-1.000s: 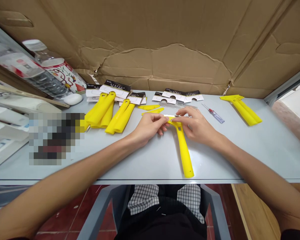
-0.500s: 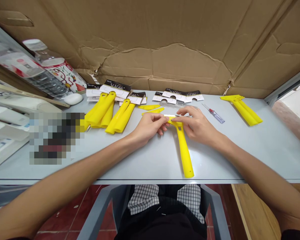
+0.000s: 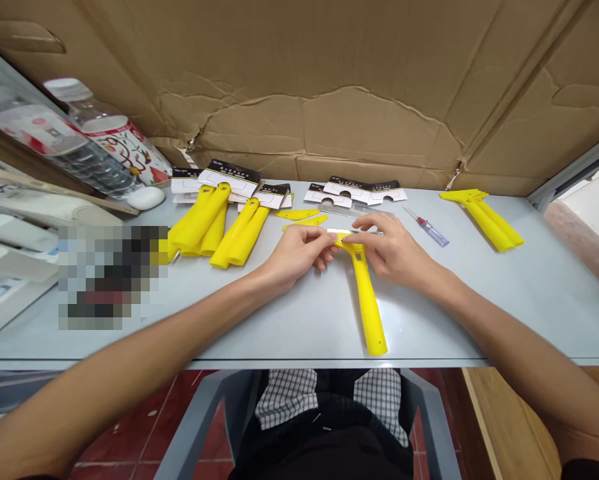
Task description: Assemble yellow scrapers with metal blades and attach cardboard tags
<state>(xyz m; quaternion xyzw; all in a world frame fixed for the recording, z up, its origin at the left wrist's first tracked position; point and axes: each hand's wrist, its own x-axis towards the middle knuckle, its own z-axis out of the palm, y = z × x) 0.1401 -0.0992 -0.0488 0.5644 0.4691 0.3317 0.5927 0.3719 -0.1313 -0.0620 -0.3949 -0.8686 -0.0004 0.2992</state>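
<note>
A yellow scraper lies on the table in front of me, its handle pointing toward me and its T-shaped head at the far end. A thin pale blade strip runs along the head's far edge. My left hand pinches the head's left end between thumb and fingers. On the right side of the head, my right hand has its thumb and fingertips pressed against it, partly hiding it. Beyond my hands lie two flat yellow pieces and some clear-looking strips.
Carded yellow handles lie at the back left, with loose header cards at back centre. A small screwdriver and more yellow handles are on the right. Plastic bottles stand at left; cardboard walls the back.
</note>
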